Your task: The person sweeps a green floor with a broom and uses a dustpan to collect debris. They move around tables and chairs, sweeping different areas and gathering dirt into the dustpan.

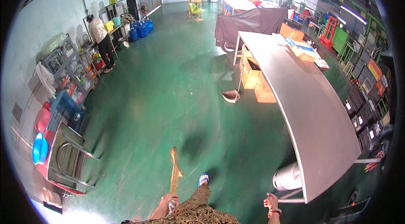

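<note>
My left hand (167,205) is low in the view, closed around the near end of a long, tan-yellow, stick-like thing (174,173). It points forward over the floor, narrow at the far end, with a short piece jutting from its side; its exact kind I cannot make out. Something small and greyish shows by the fingers. My right hand (271,201), with a bracelet on the wrist, hangs at the right with nothing in it, its fingers loosely bent and apart. It is nearest the leg of the long metal table (312,114). My patterned trousers and one blue sandal (203,178) show between the hands.
Under the table stand a gas cylinder (288,177) and wooden crates (265,90); a long-handled dustpan (230,95) is beside them. At left are a red table (50,156) with a blue basin (40,148), a folding chair (71,160) and shelves. Another person (99,38) stands farther off.
</note>
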{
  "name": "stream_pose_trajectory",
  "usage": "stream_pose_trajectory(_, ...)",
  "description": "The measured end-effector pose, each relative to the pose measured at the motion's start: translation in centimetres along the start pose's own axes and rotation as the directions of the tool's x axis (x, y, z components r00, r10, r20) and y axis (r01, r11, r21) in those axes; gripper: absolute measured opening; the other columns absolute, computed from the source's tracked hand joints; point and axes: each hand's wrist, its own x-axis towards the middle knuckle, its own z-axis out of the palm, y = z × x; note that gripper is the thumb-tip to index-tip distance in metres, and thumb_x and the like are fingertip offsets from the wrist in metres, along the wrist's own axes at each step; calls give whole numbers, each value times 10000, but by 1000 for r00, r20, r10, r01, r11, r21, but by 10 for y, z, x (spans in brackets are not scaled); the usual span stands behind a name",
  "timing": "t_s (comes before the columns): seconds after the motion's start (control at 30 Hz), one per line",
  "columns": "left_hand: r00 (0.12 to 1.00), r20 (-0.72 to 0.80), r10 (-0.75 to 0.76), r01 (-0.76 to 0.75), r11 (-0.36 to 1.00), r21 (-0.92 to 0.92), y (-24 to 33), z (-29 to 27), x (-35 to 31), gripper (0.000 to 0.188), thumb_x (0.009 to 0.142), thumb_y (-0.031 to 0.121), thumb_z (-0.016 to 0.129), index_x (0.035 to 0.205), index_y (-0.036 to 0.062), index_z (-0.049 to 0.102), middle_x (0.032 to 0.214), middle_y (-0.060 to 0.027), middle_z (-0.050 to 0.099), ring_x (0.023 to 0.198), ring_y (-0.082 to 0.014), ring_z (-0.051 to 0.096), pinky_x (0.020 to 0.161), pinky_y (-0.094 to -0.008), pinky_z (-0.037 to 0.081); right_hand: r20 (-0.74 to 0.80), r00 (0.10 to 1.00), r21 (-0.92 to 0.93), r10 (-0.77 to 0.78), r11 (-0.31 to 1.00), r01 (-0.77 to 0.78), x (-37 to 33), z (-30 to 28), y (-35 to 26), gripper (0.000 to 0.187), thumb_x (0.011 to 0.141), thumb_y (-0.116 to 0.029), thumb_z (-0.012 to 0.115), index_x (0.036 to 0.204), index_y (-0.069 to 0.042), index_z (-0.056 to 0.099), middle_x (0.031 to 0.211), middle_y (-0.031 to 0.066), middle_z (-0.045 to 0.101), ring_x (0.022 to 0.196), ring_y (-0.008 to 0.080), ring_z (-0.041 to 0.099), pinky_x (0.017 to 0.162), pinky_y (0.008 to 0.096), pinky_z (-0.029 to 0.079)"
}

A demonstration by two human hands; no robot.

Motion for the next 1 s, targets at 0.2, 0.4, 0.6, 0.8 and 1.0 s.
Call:
stream_pose_trajectory(0.2,976,217,5,-51,977,207,124,122,76,158,787,165,584,771,66,461,583,-26,478,440,-106,492,326,-207,337,291,935,281,205,915,-288,106,66,-31,239,833,-337,481,913,-120,542,604,112,533,499,253,515,466,427,461)
stream_pose_trajectory(0.4,869,470,-152,180,984,-15,201,299,217,167,832,238,542,755,94,506,584,24,501,427,-74,478,325,-214,358,273,865,14,421,897,-441,117,82,-18,327,848,-398,451,900,-94,559,645,134,553,544,298,532,515,471,464)
stream_pose_trajectory(0.6,858,389,-335,467,823,-323,239,433,392,130,804,41,525,739,31,413,583,-1,431,427,-80,435,348,-203,371,154,830,71,536,832,-550,173,37,-87,387,852,-413,425,891,-60,577,695,148,581,592,324,545,553,479,461)
stream_pose_trajectory(0.8,973,179,-148,210,890,-404,284,436,449,123,813,87,532,758,31,438,608,-27,475,456,-87,477,324,-204,366,188,787,-105,588,808,-579,408,9,-240,448,856,-428,399,882,-26,595,745,162,610,639,351,558,591,487,458)
stream_pose_trajectory(1.0,990,-79,118,-139,685,-715,321,415,459,107,812,93,524,799,12,455,622,-71,502,481,-147,504,359,-262,394,100,992,265,76,959,-100,667,111,-526,251,905,-273,433,1114,-173,531,507,37,474,333,133,392,287,255,342)
